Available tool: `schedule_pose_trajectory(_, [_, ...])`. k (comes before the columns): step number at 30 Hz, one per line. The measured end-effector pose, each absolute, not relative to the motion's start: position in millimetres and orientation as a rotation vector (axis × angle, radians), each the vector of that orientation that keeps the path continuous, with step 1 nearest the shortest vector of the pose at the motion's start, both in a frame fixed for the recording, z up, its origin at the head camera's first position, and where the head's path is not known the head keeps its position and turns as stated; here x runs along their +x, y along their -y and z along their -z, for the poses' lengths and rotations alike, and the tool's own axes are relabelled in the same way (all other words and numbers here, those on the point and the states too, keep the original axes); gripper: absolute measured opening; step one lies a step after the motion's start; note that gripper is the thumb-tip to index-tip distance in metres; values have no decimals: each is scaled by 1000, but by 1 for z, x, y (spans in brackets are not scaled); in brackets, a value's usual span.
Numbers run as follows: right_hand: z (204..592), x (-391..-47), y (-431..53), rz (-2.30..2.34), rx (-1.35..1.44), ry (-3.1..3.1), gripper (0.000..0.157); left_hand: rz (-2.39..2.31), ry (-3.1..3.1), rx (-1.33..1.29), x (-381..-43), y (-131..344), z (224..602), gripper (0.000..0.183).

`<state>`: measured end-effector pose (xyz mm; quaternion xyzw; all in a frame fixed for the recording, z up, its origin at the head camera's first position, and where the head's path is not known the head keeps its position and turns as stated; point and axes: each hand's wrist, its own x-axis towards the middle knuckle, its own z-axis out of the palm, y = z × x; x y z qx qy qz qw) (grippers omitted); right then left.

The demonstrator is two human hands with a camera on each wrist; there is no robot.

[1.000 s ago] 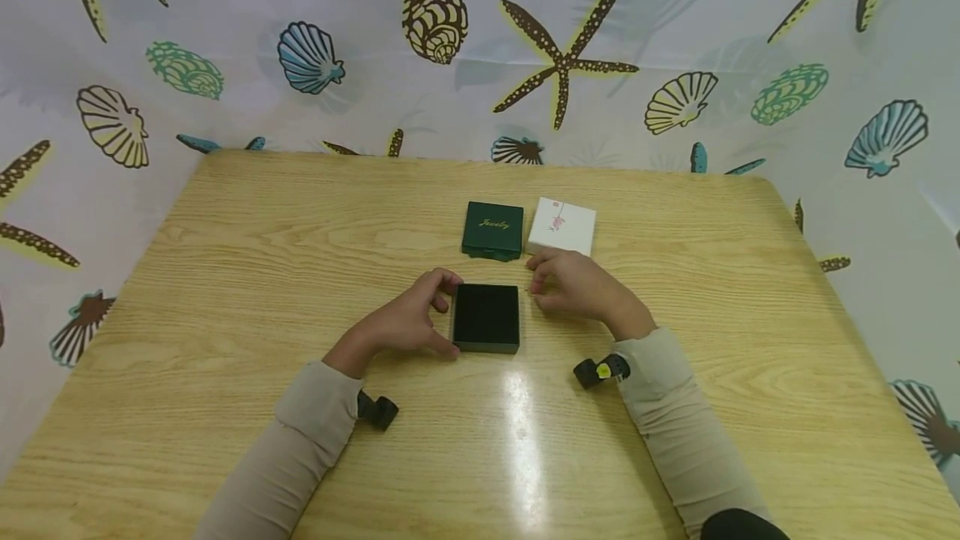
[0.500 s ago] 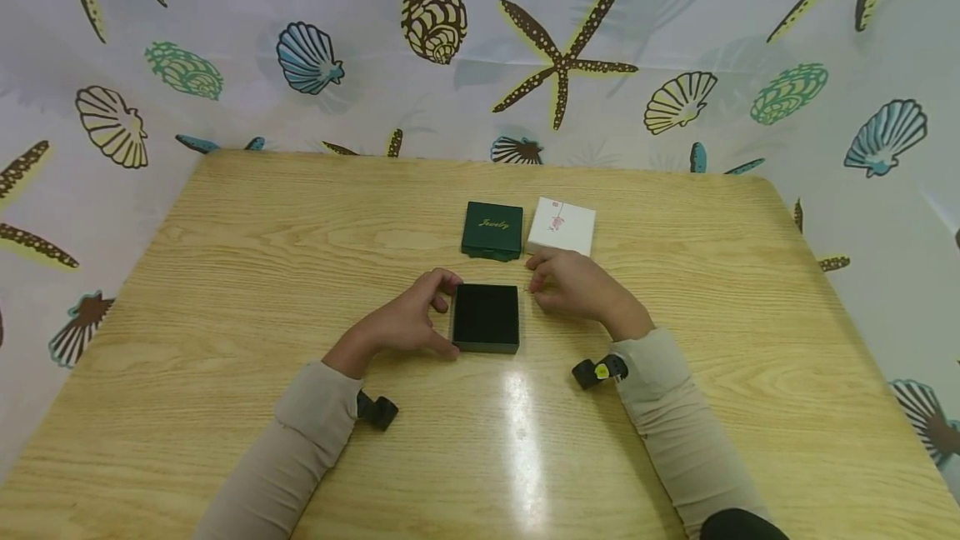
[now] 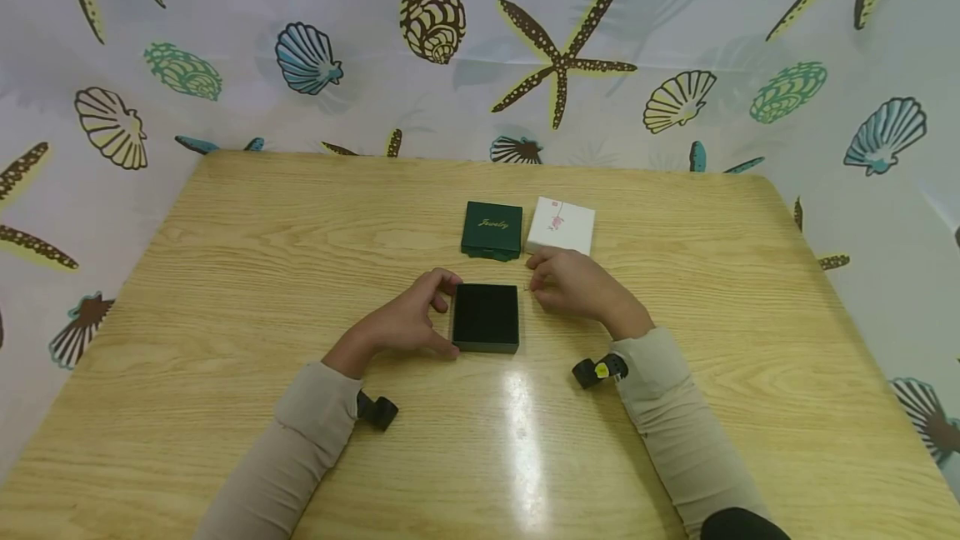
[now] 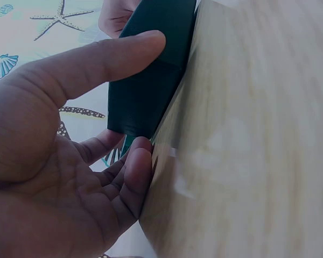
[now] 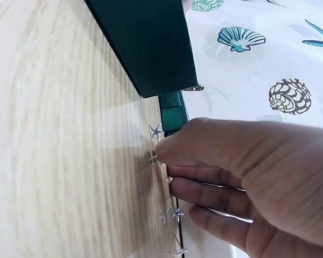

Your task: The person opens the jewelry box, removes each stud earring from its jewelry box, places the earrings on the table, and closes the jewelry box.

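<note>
An open dark green jewelry box base with a black inner pad lies on the wooden table. My left hand grips its left side, thumb along the front wall and fingers at the back corner. My right hand is just right of the box, thumb and fingertips pinching a tiny silver piece down at the tabletop. Small silver star charms show at those fingertips. In the right wrist view a blue-centred star charm lies beyond the thumb, others below the fingers; how they join is hidden.
Behind the box lies a green lid with gold "Jewelry" lettering. Beside it is a white box with a pink print, close to the right hand's knuckles. A curtain with shells and starfish hangs behind the table.
</note>
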<state>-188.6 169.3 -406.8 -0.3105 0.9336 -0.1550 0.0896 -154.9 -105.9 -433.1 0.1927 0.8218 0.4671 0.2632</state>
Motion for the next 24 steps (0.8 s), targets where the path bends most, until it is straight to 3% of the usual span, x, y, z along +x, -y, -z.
schedule_pose_trajectory(8, [406,-189,-170,472,-940,-2779,9,-1263,-2224,519,-155,106,433,88])
schedule_pose_trajectory(15, [401,-189,-168,546,-952,-2787,21,-1258,-2229,520,-156,108,431,88])
schedule_pose_trajectory(24, [378,-194,-161,735,-1061,-2784,20,-1301,-2193,529,-155,109,433,87])
